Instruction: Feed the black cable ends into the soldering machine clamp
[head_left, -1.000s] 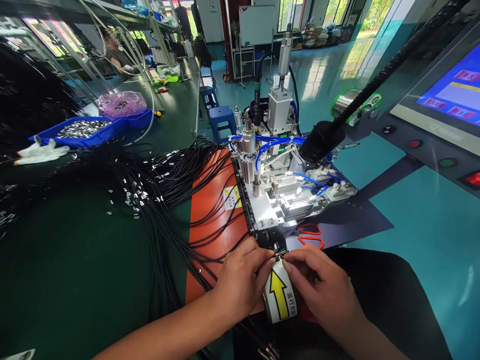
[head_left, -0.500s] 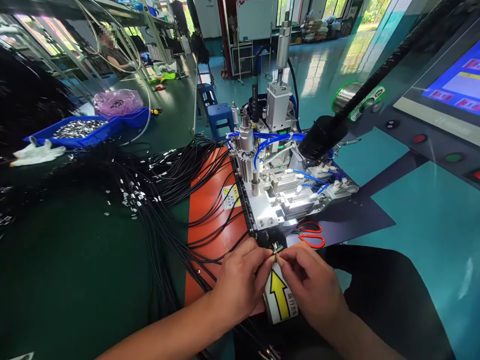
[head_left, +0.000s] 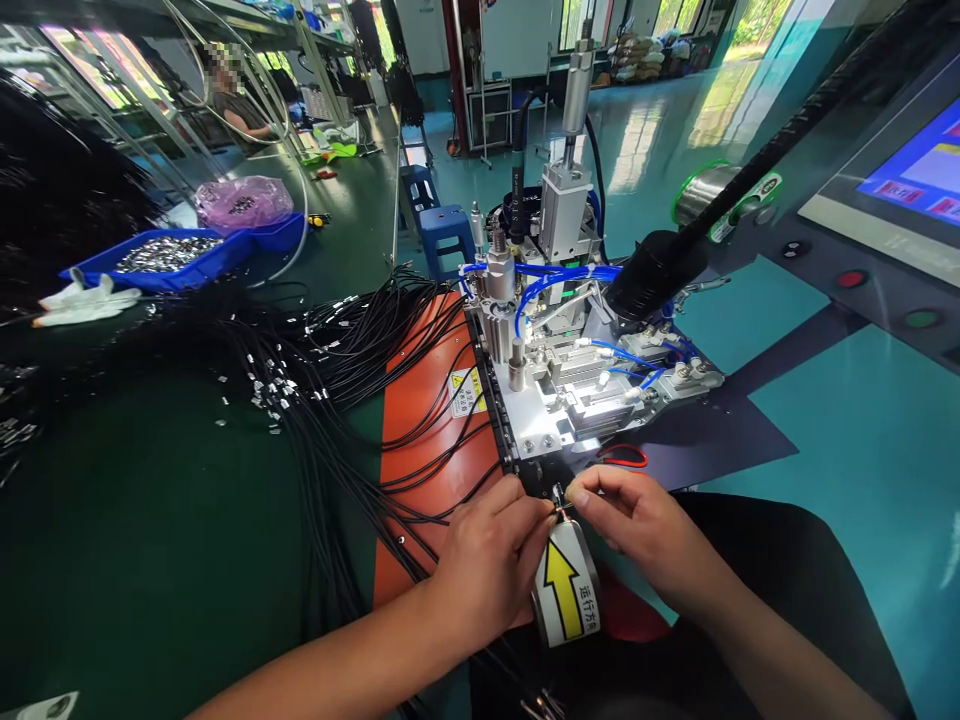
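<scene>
My left hand (head_left: 495, 545) pinches thumb and forefinger on the thin wire end (head_left: 562, 513) of a cable, just in front of the machine. A small shiny metal piece (head_left: 557, 493) shows right by its fingertips. Close on the right, my right hand (head_left: 634, 515) has thumb and forefinger pressed together beside that piece; whatever is between them is too small to make out. Below the fingertips is a white label with a yellow arrow (head_left: 564, 590), on a rounded plate. The bench-top machine (head_left: 566, 370), with metal cylinders and blue air tubes, stands directly ahead.
Black cables (head_left: 330, 470) with metal ends spread over the table and an orange plate (head_left: 420, 450). Red-handled scissors (head_left: 626, 455) lie by the machine. Further off are a blue tray (head_left: 172, 258) of metal parts, a glove (head_left: 88, 302), a solder spool (head_left: 709, 195), a control panel (head_left: 862, 270) and a seated person.
My right hand has drawn slightly up and right, away from the left fingertips, uncovering the metal piece and a red patch beneath. The left hand keeps its pinch. The view has shifted slightly.
</scene>
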